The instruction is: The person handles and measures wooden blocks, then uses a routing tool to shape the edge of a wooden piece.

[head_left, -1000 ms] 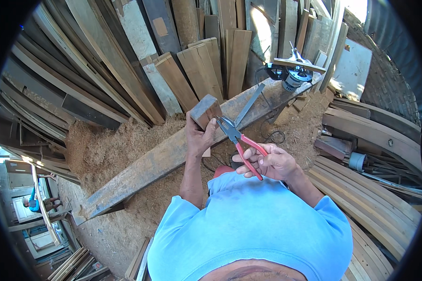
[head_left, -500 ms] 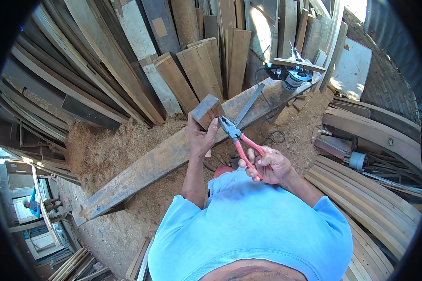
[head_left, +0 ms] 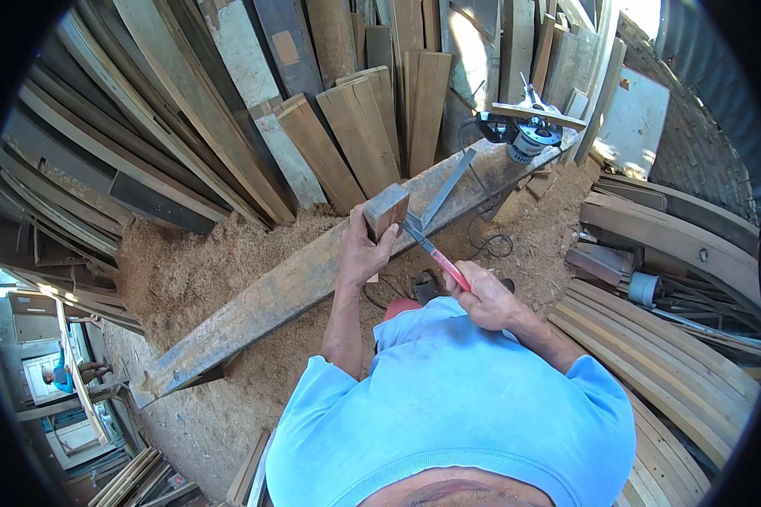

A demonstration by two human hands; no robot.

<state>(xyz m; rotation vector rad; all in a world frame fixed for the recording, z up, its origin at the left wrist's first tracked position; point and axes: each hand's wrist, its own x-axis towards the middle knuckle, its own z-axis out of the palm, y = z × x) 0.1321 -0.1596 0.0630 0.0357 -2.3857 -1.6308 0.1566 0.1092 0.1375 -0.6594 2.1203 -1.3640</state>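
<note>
Boards (head_left: 359, 131) lean in tight ranks across the far side of the yard, from the left round past the middle. In front of them, a heavy beam (head_left: 271, 296) runs aslant from near left to far right. Long planks (head_left: 651, 372) lie piled along the right, and pale shavings (head_left: 203, 279) heap up on the left, between the boards and the beam. My light blue shirt (head_left: 457, 397) fills the near middle. A white panel (head_left: 634, 122) stands at far right. Well apart, on the left, a person (head_left: 63, 376) in a blue top is behind a long timber.

A router (head_left: 528, 135) sits on the far right end of the beam, a wood strip (head_left: 537, 114) across it. A metal bar (head_left: 448, 190) lies over the beam, just right of my work. A grey cylinder (head_left: 643, 291) rests among scraps on the right.

My left hand (head_left: 366, 249) clasps a wooden block (head_left: 389, 215), thumb along its near side; the block is tilted, in front of the beam's middle, and I cannot tell whether they touch. My right hand (head_left: 486, 300) is closed in a fist on red-handled pliers (head_left: 441, 259), the grips squeezed close together. Their head meets the block's right side; what it bites there is too small to tell.
</note>
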